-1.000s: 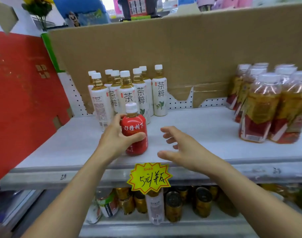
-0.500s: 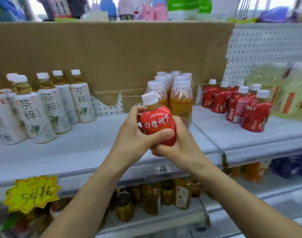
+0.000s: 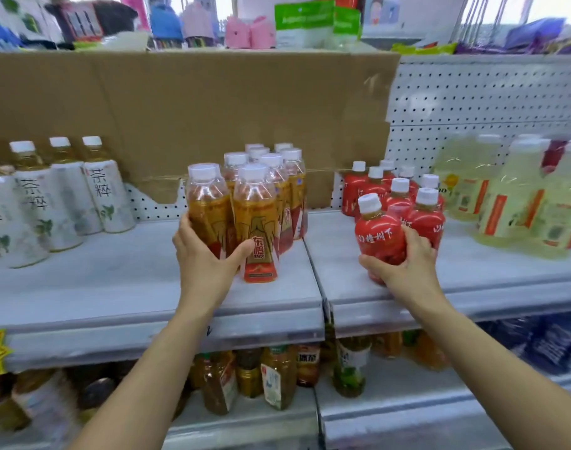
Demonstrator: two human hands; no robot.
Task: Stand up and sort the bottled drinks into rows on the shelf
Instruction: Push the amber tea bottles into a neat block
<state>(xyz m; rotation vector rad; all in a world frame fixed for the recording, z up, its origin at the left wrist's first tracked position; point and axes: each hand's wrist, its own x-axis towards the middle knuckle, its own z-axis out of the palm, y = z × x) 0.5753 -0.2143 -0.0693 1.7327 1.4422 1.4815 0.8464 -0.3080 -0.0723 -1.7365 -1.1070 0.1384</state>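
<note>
My right hand (image 3: 404,271) grips red bottle (image 3: 378,235), front of the red group, near shelf (image 3: 115,287) front edge. My left hand (image 3: 206,258) curls round front-left amber bottle (image 3: 208,206). Bare shelf runs left to white tea bottles (image 3: 66,196).

The red bottle (image 3: 380,241) has white characters and a white cap. The amber bottles (image 3: 256,216) show gold-orange labels with red feet and white caps. Tea bottles (image 3: 107,193) wear white labels with black characters and green leaves. The shelf (image 3: 115,280) is pale grey, the cardboard (image 3: 196,108) brown.
</note>
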